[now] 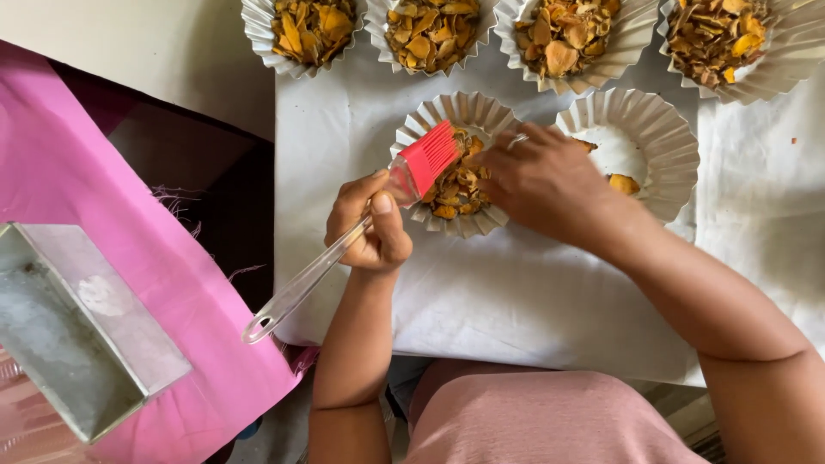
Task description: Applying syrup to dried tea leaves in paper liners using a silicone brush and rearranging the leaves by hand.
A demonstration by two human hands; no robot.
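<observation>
My left hand [371,225] grips a silicone brush [344,236] with a clear handle and a red bristle head, the head resting over a fluted white paper cup [455,112]. That cup holds yellow-brown dried chips [455,191]. My right hand [541,182] lies across the right side of this cup, fingers curled over its rim and the chips. Just right of it stands a second fluted paper cup [657,137], nearly bare, with a few orange chips [625,183] inside.
Several more paper cups filled with dried chips, such as one [311,30] at the left, line the far edge of a white sheet [516,292]. A pink cloth [94,198] lies at the left with a grey metal tray [73,331] on it.
</observation>
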